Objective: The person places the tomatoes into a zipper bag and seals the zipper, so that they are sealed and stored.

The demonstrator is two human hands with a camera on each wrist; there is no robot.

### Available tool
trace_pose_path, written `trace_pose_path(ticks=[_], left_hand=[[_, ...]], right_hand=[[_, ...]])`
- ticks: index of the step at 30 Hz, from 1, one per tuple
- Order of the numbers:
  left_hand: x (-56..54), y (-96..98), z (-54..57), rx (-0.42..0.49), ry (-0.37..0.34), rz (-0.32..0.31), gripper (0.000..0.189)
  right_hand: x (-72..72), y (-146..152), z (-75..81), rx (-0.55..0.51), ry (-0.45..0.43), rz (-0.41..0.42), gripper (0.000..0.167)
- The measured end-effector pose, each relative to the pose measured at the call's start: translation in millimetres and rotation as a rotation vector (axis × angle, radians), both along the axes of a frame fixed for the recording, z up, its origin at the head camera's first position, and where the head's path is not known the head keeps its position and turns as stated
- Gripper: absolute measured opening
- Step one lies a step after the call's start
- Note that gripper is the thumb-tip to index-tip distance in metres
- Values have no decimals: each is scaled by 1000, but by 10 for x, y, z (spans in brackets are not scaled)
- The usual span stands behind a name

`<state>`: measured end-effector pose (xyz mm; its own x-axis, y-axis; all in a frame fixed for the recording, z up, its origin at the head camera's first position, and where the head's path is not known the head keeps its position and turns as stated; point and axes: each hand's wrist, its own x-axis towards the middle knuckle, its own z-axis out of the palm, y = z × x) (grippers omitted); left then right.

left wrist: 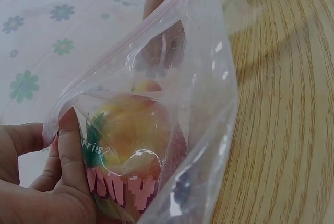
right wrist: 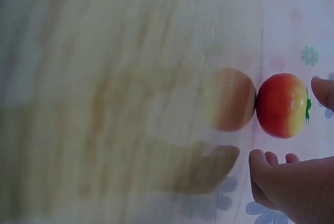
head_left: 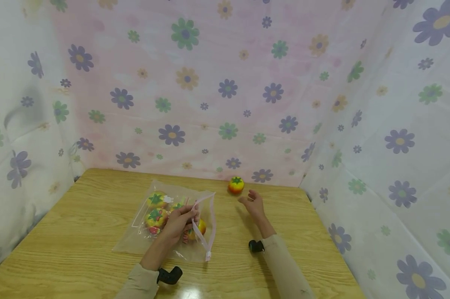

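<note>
A clear zip bag [head_left: 138, 236] with a pink-edged mouth lies on the table, several red-and-yellow toy tomatoes [head_left: 156, 218] inside it. My left hand [head_left: 178, 222] pinches the bag's edge near its mouth between thumb and fingers; in the left wrist view one tomato [left wrist: 130, 130] shows through the printed plastic beside those fingers. A lone tomato [head_left: 236, 185] with a green leafy top stands near the table's back edge. Close to it is my right hand [head_left: 254, 206], thumb and fingers spread apart with nothing between them. The right wrist view shows that tomato [right wrist: 282, 105] between thumb and fingertips, apart from both.
The wooden table [head_left: 79, 216] meets a flower-printed cloth [head_left: 206, 104] at the back, with more cloth on both sides. A pink slider [head_left: 208, 256] sits at the near end of the bag's mouth. Dark wrist cameras [head_left: 170, 275] stick out from both sleeves.
</note>
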<state>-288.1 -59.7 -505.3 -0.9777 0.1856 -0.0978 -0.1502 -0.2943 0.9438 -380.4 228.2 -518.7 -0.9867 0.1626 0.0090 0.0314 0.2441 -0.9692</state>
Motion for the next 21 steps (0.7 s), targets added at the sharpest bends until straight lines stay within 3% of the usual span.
trace_pose_path(ticks=[9, 15, 21], left_hand=[[-12, 2, 2, 3, 19, -18, 30], [-23, 1, -12, 6, 3, -4, 28], [-34, 8, -29, 8, -12, 5, 26]], right_hand=[[-111, 7, -25, 34, -37, 69, 87], [-151, -29, -34, 40, -2, 51, 95], [-261, -39, -52, 27, -8, 58, 92]])
